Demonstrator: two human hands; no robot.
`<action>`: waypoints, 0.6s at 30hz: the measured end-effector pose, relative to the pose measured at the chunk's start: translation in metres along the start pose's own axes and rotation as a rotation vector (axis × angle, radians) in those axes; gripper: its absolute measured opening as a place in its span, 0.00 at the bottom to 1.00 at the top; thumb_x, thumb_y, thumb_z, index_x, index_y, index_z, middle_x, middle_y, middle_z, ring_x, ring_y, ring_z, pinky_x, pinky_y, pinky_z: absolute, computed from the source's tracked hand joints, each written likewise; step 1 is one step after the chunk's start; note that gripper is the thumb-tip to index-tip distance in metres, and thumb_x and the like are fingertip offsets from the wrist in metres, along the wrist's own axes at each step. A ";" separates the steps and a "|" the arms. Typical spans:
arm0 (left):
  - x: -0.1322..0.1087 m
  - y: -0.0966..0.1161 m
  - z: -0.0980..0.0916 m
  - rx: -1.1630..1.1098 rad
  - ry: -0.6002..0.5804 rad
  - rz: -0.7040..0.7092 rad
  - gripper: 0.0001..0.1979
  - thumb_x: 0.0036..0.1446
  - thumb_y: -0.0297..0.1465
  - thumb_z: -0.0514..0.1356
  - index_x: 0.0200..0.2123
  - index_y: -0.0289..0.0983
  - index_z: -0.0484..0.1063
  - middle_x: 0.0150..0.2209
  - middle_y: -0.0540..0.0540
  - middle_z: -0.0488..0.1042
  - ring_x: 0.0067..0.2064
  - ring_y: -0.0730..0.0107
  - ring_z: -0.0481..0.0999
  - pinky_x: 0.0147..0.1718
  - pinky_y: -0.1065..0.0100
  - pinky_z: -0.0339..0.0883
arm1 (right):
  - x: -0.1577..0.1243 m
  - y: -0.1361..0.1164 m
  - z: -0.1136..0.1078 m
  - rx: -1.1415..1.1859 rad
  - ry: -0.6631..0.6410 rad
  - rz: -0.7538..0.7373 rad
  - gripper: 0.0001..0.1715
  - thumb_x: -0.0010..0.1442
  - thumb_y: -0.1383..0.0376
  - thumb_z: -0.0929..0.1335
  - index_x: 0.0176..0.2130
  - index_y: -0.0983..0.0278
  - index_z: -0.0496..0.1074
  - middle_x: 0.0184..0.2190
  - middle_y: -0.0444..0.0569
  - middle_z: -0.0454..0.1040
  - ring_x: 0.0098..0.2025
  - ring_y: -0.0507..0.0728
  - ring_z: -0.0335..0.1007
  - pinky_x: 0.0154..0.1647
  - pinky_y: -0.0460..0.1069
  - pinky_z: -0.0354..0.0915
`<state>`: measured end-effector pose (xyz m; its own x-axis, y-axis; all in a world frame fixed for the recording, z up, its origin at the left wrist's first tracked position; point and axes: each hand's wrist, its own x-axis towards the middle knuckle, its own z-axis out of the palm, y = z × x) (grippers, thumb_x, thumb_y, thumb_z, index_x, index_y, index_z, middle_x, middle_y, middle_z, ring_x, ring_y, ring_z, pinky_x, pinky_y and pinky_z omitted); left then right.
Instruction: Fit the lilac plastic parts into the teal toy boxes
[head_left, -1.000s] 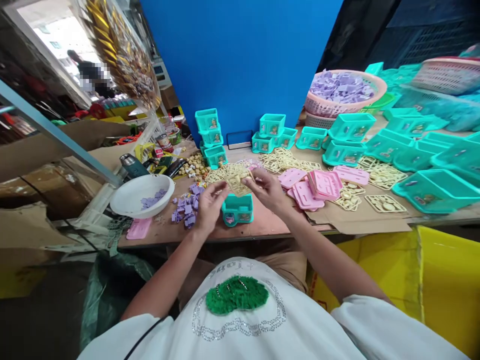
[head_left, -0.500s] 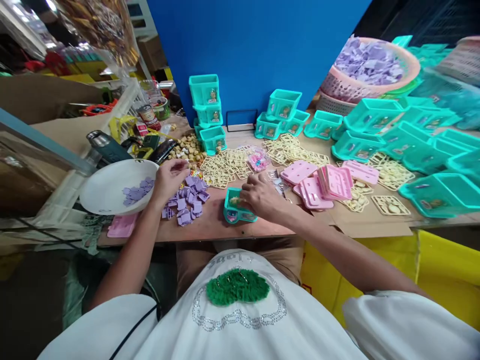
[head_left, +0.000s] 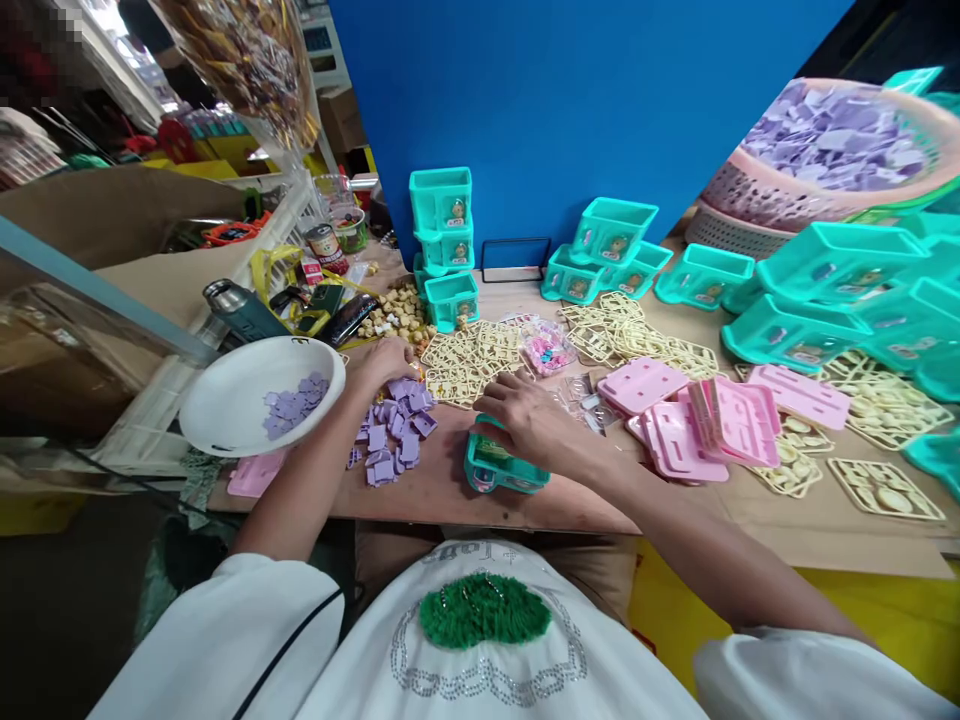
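A small teal box rests near the table's front edge, with yellowish contents partly showing inside. My right hand bends over its back rim, fingers curled; whether anything is between them is hidden. Farther left, my left hand reaches down at the back of a pile of purple pieces. Its fingertips are bunched beside small orange and yellow bits, and what they touch is too small to tell. Cream plastic frames lie just behind both hands.
A white bowl with purple pieces stands at the left. Pink panels lie right of the teal box. Stacked teal boxes stand before a blue board. A pink basket of purple pieces is at the back right.
The view has shifted. My left hand has moved from above the purple pile down to its back edge. My right hand has lifted slightly from inside the teal box towards its back rim.
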<state>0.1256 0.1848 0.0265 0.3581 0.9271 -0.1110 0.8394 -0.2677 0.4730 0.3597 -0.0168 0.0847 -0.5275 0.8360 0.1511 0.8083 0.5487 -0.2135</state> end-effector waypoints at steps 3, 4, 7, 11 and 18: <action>-0.001 -0.004 -0.004 -0.030 0.018 0.005 0.09 0.38 0.30 0.74 0.18 0.40 0.75 0.23 0.49 0.77 0.31 0.64 0.75 0.33 0.67 0.65 | 0.002 0.012 0.002 0.054 0.038 0.005 0.12 0.74 0.63 0.68 0.39 0.66 0.78 0.39 0.56 0.80 0.42 0.61 0.67 0.43 0.54 0.57; -0.003 -0.006 -0.006 -0.047 0.039 0.008 0.08 0.40 0.30 0.73 0.20 0.40 0.76 0.24 0.49 0.78 0.31 0.64 0.75 0.33 0.67 0.65 | 0.003 0.016 0.002 0.077 0.059 0.001 0.12 0.74 0.64 0.68 0.40 0.67 0.78 0.38 0.56 0.80 0.41 0.61 0.68 0.42 0.54 0.58; -0.009 -0.009 -0.016 -0.108 0.133 0.015 0.04 0.46 0.31 0.70 0.24 0.39 0.78 0.28 0.47 0.81 0.33 0.63 0.77 0.36 0.65 0.66 | 0.006 0.028 0.002 0.158 0.129 -0.014 0.13 0.74 0.66 0.67 0.39 0.67 0.79 0.36 0.56 0.80 0.39 0.60 0.69 0.42 0.54 0.60; -0.017 -0.006 -0.030 -0.222 0.253 0.037 0.03 0.49 0.32 0.68 0.26 0.39 0.80 0.29 0.46 0.83 0.35 0.60 0.79 0.39 0.63 0.70 | 0.022 0.036 0.004 0.350 0.253 0.023 0.12 0.72 0.66 0.68 0.39 0.65 0.81 0.34 0.54 0.80 0.38 0.59 0.73 0.40 0.52 0.64; -0.033 0.023 -0.043 -0.422 0.335 0.205 0.12 0.54 0.41 0.66 0.33 0.37 0.82 0.34 0.43 0.85 0.36 0.62 0.81 0.39 0.64 0.74 | 0.106 0.037 0.014 0.969 0.450 0.319 0.19 0.52 0.52 0.82 0.34 0.62 0.81 0.27 0.46 0.80 0.25 0.53 0.72 0.24 0.46 0.64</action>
<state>0.1155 0.1596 0.0788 0.2894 0.9182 0.2705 0.5060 -0.3867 0.7710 0.3300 0.0922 0.0789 -0.0303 0.9680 0.2489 0.2409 0.2488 -0.9381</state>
